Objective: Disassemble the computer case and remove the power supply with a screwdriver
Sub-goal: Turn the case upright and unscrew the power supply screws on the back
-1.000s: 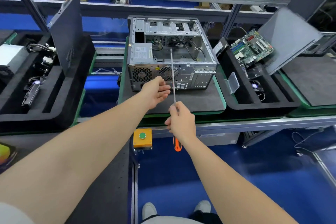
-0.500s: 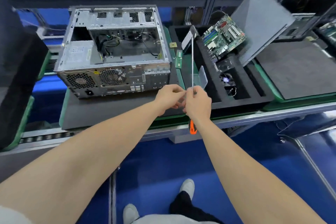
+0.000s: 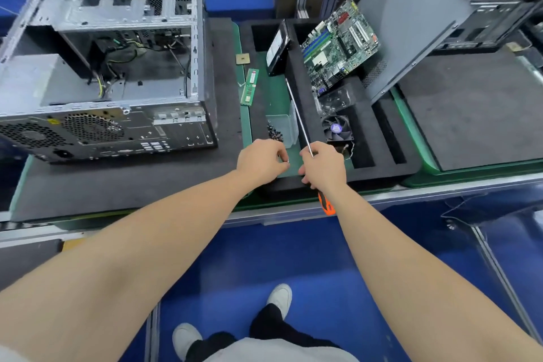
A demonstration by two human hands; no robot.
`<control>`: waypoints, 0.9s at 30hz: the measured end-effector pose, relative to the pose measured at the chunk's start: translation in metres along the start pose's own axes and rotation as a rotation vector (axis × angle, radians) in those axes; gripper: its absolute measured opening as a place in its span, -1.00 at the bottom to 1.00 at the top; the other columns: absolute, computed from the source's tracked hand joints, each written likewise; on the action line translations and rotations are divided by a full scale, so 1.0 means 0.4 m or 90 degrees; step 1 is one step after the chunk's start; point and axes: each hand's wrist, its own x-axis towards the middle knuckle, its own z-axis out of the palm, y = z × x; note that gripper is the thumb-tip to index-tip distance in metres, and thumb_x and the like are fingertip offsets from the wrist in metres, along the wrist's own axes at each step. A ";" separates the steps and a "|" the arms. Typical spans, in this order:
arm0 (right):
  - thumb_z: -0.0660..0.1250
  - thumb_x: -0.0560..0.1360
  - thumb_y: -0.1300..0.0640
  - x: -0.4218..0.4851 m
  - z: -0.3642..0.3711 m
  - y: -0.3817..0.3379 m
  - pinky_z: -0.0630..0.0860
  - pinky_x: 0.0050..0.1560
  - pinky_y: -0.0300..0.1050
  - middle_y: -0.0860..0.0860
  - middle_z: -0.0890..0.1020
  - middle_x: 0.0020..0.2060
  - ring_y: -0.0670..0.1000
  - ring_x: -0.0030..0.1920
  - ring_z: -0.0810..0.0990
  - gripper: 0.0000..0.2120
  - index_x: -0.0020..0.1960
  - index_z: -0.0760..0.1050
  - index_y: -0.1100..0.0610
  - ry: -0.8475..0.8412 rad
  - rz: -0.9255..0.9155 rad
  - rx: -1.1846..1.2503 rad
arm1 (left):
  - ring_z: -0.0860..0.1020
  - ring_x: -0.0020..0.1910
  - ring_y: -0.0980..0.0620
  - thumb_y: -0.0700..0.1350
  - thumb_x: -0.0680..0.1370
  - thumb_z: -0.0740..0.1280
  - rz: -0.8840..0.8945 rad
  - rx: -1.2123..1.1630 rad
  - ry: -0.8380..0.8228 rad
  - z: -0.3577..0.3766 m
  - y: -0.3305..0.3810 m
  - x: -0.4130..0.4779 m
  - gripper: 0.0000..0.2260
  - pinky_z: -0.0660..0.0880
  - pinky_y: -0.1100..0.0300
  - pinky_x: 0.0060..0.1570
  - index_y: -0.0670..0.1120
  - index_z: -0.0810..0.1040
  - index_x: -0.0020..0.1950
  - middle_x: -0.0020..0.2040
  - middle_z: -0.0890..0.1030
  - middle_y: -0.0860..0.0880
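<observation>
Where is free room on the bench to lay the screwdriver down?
Free: the black mat strip in front of the computer case, and the right mat beside the leaning side panel. Crowded: the green tray with memory stick and screw box.

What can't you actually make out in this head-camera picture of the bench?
Head view: the tiny metal piece pinched by the left hand is too small to identify.
Head view: the screwdriver handle is mostly covered by the right hand.
Head view: the computer case is cut off by the left edge.
Head view: the power supply label is blurred.
</observation>
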 end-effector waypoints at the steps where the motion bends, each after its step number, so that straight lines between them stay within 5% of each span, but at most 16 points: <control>1: 0.21 0.70 0.09 0.002 0.002 0.010 0.45 -0.53 -0.22 0.03 0.72 -0.32 -0.09 -0.52 0.62 -0.84 0.07 0.58 0.03 -0.004 -0.003 -0.002 | 0.52 -0.16 0.10 0.07 0.49 0.43 -0.004 0.009 0.004 0.004 0.000 0.003 -0.97 0.37 0.19 -0.29 0.18 0.60 -0.13 -0.31 0.45 0.27; 13: 0.21 0.68 0.06 0.008 -0.001 0.016 0.53 -0.46 -0.14 0.04 0.71 -0.33 -0.08 -0.54 0.63 -0.78 -0.02 0.58 0.11 -0.008 -0.007 0.023 | 0.59 -0.09 0.07 0.02 0.53 0.39 -0.041 -0.011 -0.027 -0.009 0.007 0.027 -0.93 0.56 0.11 -0.11 0.15 0.67 -0.05 -0.30 0.51 0.28; 18: 0.08 0.74 -0.04 -0.019 0.020 -0.053 0.46 -0.49 -0.11 0.08 0.69 -0.41 0.03 -0.54 0.53 -0.59 -0.02 0.62 0.12 -0.021 -0.012 0.220 | 0.67 -0.24 0.13 0.05 0.66 0.19 -0.093 -0.310 0.033 -0.078 0.025 0.031 -0.76 0.57 0.13 -0.09 0.02 0.62 0.14 -0.17 0.71 0.08; 27: 0.07 0.71 -0.04 -0.147 0.145 -0.258 0.37 -0.60 -0.12 0.18 0.66 -0.41 0.12 -0.58 0.49 -0.69 0.00 0.51 0.06 -0.094 -0.184 0.362 | 0.61 -0.29 -0.06 -0.04 0.67 0.07 -0.113 -0.735 0.120 -0.339 0.024 -0.017 -0.67 0.51 0.07 -0.20 -0.10 0.60 0.18 -0.21 0.71 -0.09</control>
